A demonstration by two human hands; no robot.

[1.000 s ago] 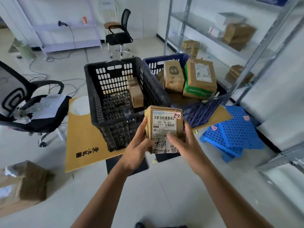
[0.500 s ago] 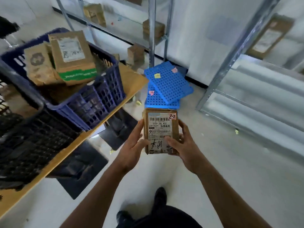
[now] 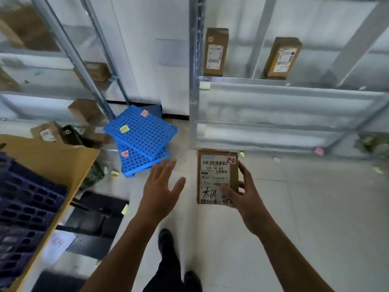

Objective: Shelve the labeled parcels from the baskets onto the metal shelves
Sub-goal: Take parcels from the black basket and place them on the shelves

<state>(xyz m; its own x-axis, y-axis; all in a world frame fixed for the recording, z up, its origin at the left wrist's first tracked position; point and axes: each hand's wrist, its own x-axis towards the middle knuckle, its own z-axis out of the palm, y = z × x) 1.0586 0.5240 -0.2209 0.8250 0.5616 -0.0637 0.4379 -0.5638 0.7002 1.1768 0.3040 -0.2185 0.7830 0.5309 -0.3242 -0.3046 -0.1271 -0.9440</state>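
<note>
Two bare forearms show at the bottom of the view, one at about 7 o'clock and one at about 5 o'clock. No sleeve reaches the left hand (image 3: 160,186) or the right hand (image 3: 246,199), and the fingers (image 3: 161,171) are uncovered. At 6 o'clock, between the arms, is a leg in black trousers (image 3: 166,275), somewhat blurred. The front shoe (image 3: 166,239) is black with a rounded toe. The rear shoe (image 3: 192,279) is equally dark and cut off by the bottom edge.

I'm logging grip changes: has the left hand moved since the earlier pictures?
Yes. The left hand has let go of the parcel and swung left, open, toward the blue boards on the floor; the right hand alone holds the parcel.
</note>
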